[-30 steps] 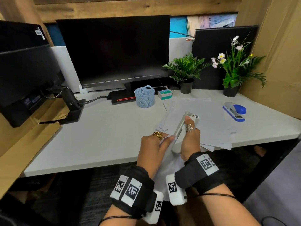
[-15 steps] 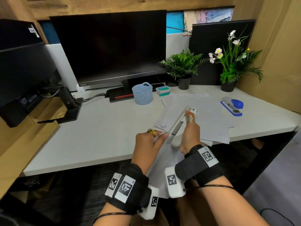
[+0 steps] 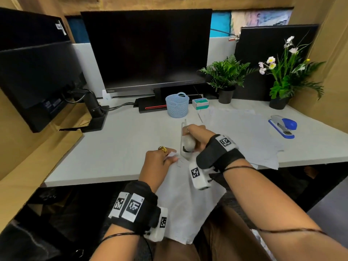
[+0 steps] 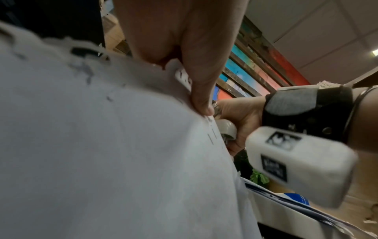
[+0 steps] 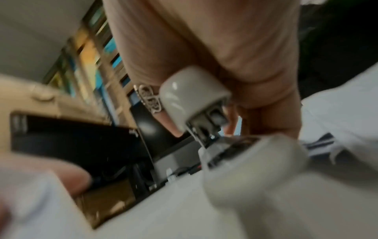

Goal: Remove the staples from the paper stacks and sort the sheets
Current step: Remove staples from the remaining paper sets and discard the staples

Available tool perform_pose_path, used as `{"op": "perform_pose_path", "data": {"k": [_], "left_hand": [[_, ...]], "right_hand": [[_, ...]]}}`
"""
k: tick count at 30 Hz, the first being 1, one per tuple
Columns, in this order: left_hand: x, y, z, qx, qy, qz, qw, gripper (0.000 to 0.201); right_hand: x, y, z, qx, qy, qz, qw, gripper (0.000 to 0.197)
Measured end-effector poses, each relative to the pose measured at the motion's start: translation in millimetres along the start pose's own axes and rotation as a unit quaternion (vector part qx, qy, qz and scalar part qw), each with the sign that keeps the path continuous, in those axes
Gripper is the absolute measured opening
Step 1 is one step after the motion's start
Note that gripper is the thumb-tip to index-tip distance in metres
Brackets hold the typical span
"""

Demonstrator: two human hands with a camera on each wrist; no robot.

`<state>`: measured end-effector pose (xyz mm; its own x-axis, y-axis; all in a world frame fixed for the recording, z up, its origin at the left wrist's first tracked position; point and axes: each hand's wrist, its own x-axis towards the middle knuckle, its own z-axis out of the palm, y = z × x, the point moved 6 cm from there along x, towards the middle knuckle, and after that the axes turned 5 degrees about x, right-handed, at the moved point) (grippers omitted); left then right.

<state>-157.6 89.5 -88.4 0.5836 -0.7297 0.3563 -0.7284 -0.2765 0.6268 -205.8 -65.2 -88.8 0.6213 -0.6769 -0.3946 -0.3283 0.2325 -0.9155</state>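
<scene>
Meanwhile, over the white desk (image 3: 116,147), left hand (image 3: 158,162) pinches the paper stack (image 3: 186,202), right hand (image 3: 197,136) grips a white stapler (image 3: 185,142)

A white stapled paper stack (image 3: 185,200) hangs off the desk edge, its top corner pinched between the left hand's (image 3: 157,163) thumb and fingers (image 4: 201,90), staples just below the thumb tip; a white stapler (image 3: 185,142), gripped in the right hand (image 3: 197,137), stands just beside that corner
</scene>
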Motion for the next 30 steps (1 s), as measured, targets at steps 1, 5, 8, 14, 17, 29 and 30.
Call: {"op": "perform_pose_path", "data": {"k": [1,5,8,14,17,29,30], "left_hand": [[0,-3,-2,0.005,0.000,-0.002,1.000,0.020],[-1,-17,-5,0.002,0.001,-0.040,0.999,0.024],[-1,-21,-4,0.023,-0.009,-0.054,0.998,0.026],[-1,-23,-11,0.021,0.001,-0.033,0.999,0.020],[2,-14,-25,-0.019,0.057,-0.004,0.998,0.014],[-10,30,-19,-0.120,0.089,0.216,0.965,0.012],[-11,33,-17,-0.109,0.093,0.229,0.963,0.013]], "right_hand": [[-1,-6,4,-0.065,-0.004,-0.002,0.998,0.086],[9,-14,11,-0.325,0.023,-0.059,0.944,0.052],[18,-9,19,-0.421,0.019,-0.084,0.903,0.044],[-7,-19,7,-0.313,0.034,-0.279,0.907,0.043],[-41,0,2,-0.253,-0.095,-0.305,0.913,0.032],[-71,13,-53,-0.054,-0.027,-0.523,0.850,0.026],[-73,13,-56,-0.045,-0.025,-0.532,0.845,0.025]]}}
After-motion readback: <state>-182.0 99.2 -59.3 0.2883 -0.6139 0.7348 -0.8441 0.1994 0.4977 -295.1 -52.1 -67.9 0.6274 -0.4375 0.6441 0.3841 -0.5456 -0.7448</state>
